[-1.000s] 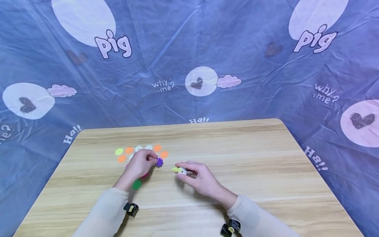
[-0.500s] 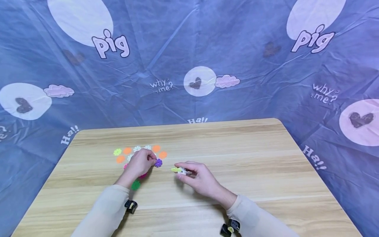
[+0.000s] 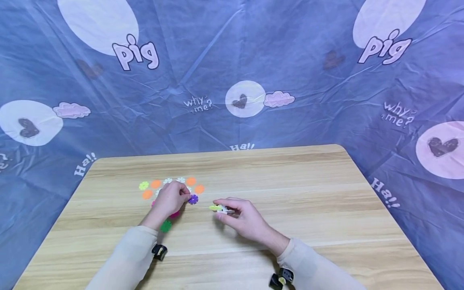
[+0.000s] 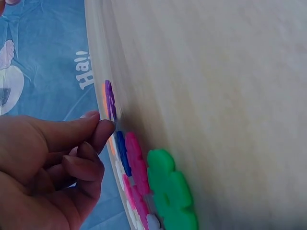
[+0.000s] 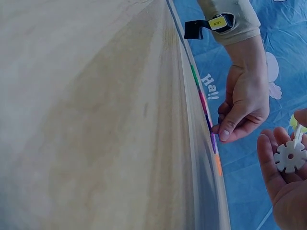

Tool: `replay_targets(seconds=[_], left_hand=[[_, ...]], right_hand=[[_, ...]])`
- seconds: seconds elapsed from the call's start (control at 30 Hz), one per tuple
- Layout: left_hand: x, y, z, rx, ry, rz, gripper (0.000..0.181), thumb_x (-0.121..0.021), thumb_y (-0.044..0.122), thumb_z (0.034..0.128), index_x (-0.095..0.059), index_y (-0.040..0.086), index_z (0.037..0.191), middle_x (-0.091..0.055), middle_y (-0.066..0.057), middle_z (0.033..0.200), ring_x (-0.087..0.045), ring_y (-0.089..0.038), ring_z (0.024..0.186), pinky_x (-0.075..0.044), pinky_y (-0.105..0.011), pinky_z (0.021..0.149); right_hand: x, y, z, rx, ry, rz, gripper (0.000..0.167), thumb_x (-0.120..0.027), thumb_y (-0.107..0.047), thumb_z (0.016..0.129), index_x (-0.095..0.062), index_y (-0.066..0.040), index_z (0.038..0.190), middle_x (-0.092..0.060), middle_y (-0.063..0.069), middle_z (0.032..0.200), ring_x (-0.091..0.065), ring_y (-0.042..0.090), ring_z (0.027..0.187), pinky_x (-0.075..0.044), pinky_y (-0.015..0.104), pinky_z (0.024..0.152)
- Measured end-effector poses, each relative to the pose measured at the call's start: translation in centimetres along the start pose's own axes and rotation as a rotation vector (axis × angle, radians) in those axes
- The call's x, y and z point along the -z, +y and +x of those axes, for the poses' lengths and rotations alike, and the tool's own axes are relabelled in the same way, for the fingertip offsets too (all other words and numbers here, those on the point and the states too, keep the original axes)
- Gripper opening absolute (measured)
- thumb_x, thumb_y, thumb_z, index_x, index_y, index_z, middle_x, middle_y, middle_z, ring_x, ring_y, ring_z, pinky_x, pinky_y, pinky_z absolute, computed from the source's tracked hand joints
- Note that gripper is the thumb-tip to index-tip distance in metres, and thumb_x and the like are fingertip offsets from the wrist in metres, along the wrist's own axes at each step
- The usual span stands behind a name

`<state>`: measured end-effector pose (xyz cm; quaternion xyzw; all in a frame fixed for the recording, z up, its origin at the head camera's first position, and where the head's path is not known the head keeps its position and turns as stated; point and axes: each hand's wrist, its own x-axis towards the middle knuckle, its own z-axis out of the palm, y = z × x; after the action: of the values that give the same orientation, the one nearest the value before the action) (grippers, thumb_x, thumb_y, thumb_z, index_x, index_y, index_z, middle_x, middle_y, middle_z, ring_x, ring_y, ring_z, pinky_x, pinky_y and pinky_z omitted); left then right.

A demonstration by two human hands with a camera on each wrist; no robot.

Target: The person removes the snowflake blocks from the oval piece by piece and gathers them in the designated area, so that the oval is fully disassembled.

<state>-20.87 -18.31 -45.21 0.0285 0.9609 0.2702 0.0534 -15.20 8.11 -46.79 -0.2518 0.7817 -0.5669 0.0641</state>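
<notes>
My left hand (image 3: 170, 199) has thumb and forefinger pinched at the near edge of a purple snowflake building disc (image 3: 193, 199), which lies flat on the table. Those fingertips partly cover the disc's edge. In my right hand (image 3: 244, 217), held just above the table, thumb and fingers grip several snowflake discs. A yellow disc (image 3: 215, 208) pokes out beyond the fingertips, and a white disc (image 5: 290, 156) faces the right wrist view. Around the left hand lie a green disc (image 4: 170, 191), a pink disc (image 4: 137, 163) and a dark blue disc (image 4: 123, 153), partly hidden in the head view.
Farther back on the wooden table (image 3: 290, 181) lie orange discs (image 3: 199, 189), white discs (image 3: 181, 180) and a yellow-green disc (image 3: 143, 185). A blue printed cloth (image 3: 203, 52) hangs behind and along the sides of the table.
The purple disc has shifted slightly left together with my left fingertips. My right hand stays in place with its discs. The head view has drifted a little.
</notes>
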Motion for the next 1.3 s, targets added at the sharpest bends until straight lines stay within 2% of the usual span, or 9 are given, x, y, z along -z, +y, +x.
replay_targets(seconds=[0.13,0.27,0.37,0.5,0.63,0.8,1.07,1.2,1.3], left_hand=[[0.3,0.0,-0.4,-0.013,0.008,-0.034,0.012,-0.081,0.009,0.0955,-0.081,0.010,0.084,-0.077,-0.002,0.085,-0.068,-0.021,0.085,-0.059,-0.043,0.081],[0.4,0.1,-1.2,-0.061,0.011,-0.108,0.005,-0.077,0.011,0.0994,-0.081,0.010,0.097,-0.076,-0.001,0.087,-0.066,-0.015,0.083,-0.055,-0.033,0.076],[0.5,0.3,-1.9,-0.098,0.012,-0.183,0.008,-0.074,0.012,0.1025,-0.080,0.010,0.107,-0.077,-0.001,0.093,-0.065,-0.014,0.084,-0.054,-0.028,0.074],[0.7,0.8,-3.0,-0.132,0.025,-0.262,0.011,-0.072,0.013,0.1041,-0.079,0.010,0.112,-0.079,-0.002,0.100,-0.065,-0.014,0.086,-0.054,-0.025,0.071],[0.9,1.3,-3.9,-0.187,0.015,-0.320,0.013,-0.074,0.016,0.1032,-0.079,0.010,0.114,-0.079,-0.002,0.103,-0.067,-0.015,0.087,-0.055,-0.024,0.074],[0.7,1.9,-5.0,-0.312,-0.023,-0.415,0.019,-0.076,0.016,0.0999,-0.078,0.006,0.117,-0.077,-0.002,0.104,-0.068,-0.014,0.089,-0.060,-0.025,0.081],[-0.1,2.7,-5.8,-0.545,0.048,-0.432,0.018,-0.080,0.009,0.0951,-0.079,0.008,0.114,-0.078,-0.001,0.106,-0.068,-0.005,0.094,-0.061,-0.024,0.083],[-0.2,2.9,-5.9,-0.603,0.076,-0.439,0.014,-0.080,0.007,0.0960,-0.081,0.012,0.109,-0.079,0.001,0.104,-0.069,-0.005,0.092,-0.061,-0.024,0.081],[-0.3,2.9,-6.0,-0.610,0.112,-0.422,0.015,-0.079,0.005,0.0962,-0.080,0.015,0.107,-0.079,0.004,0.103,-0.069,-0.005,0.091,-0.061,-0.024,0.081]], right_hand=[[0.0,0.0,0.0,-0.006,-0.001,-0.001,0.041,-0.077,-0.020,0.101,-0.071,-0.002,0.138,-0.075,0.019,0.133,-0.074,0.015,0.109,-0.060,0.023,0.096],[0.0,-0.1,0.0,-0.006,0.001,-0.004,0.042,-0.077,-0.019,0.100,-0.071,-0.002,0.138,-0.076,0.018,0.133,-0.075,0.016,0.109,-0.061,0.023,0.096],[0.0,-0.1,0.0,-0.009,0.005,-0.006,0.042,-0.078,-0.019,0.100,-0.071,-0.003,0.138,-0.076,0.017,0.133,-0.075,0.017,0.109,-0.061,0.023,0.097],[0.1,-0.1,0.0,-0.013,0.007,-0.003,0.042,-0.078,-0.019,0.100,-0.071,-0.004,0.139,-0.076,0.016,0.133,-0.074,0.017,0.110,-0.060,0.023,0.098],[0.1,-0.2,0.1,-0.012,0.004,0.000,0.044,-0.078,-0.021,0.101,-0.070,-0.002,0.140,-0.076,0.016,0.133,-0.074,0.016,0.109,-0.060,0.023,0.098],[0.1,-0.3,0.2,-0.020,-0.010,-0.006,0.046,-0.077,-0.024,0.101,-0.069,-0.002,0.141,-0.075,0.017,0.135,-0.075,0.019,0.110,-0.060,0.023,0.098],[0.1,-0.5,0.2,-0.015,-0.022,-0.014,0.044,-0.077,-0.024,0.101,-0.070,-0.005,0.140,-0.075,0.017,0.136,-0.075,0.024,0.113,-0.060,0.023,0.097],[0.1,-0.6,0.2,-0.010,-0.024,-0.014,0.045,-0.077,-0.025,0.101,-0.070,-0.005,0.140,-0.075,0.016,0.135,-0.075,0.021,0.112,-0.061,0.023,0.095],[0.1,-0.7,0.2,-0.026,-0.026,-0.006,0.047,-0.078,-0.025,0.100,-0.069,-0.004,0.142,-0.074,0.016,0.137,-0.074,0.023,0.114,-0.060,0.023,0.096]])
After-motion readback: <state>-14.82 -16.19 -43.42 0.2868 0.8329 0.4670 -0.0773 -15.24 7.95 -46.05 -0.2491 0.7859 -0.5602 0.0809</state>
